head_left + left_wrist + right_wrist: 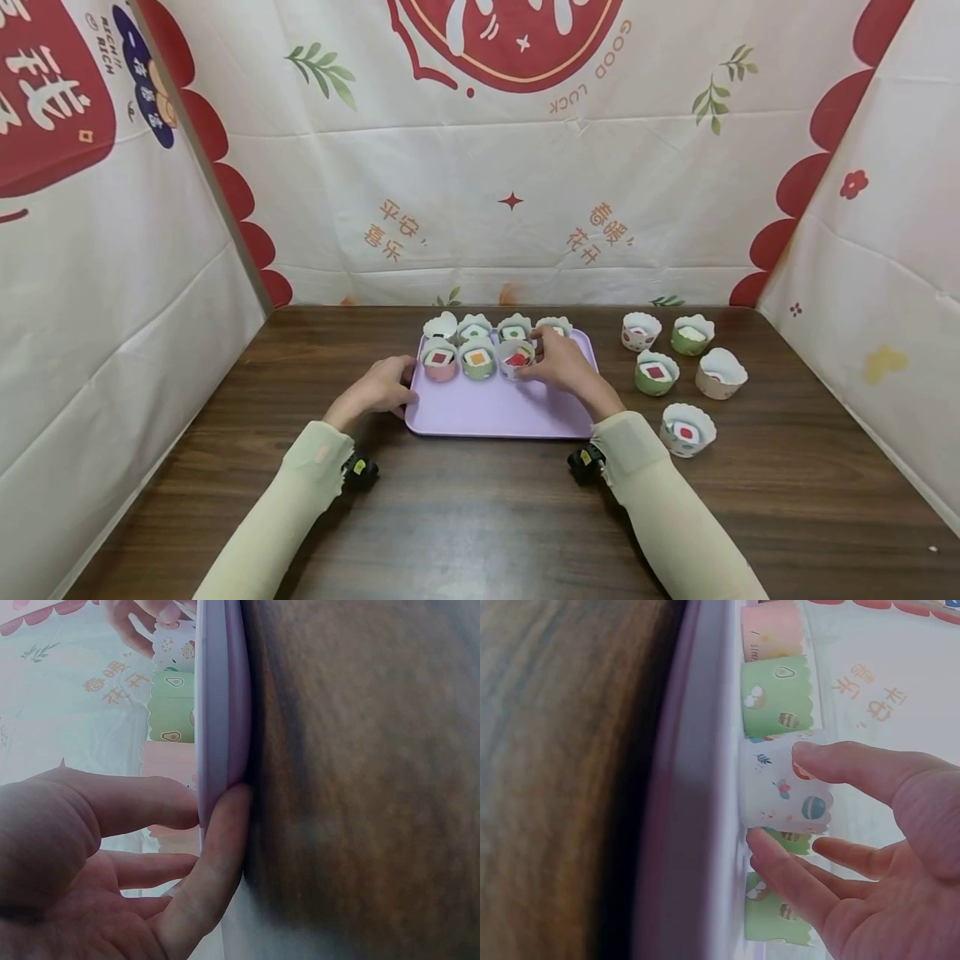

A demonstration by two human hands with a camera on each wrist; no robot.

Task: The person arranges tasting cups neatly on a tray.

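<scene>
Behind your work hangs a creased white cloth backdrop (465,158) edged with red scallops. Below it spreads a dark, wood-grained tabletop (465,508), carrying a smooth lilac tray (480,412), rectangular with rounded corners. At the tray's 9 o'clock, your left hand (381,385) pinches its edge between thumb and finger. Your right hand (562,364) grips a white printed paper cup (780,780), slightly past 12 o'clock from the tray's centre. A scalloped green cup (477,367) and pink cup (440,370) sit at its 9 o'clock. Five other frilled cups (656,379) stand off the tray, toward 3 o'clock.
</scene>
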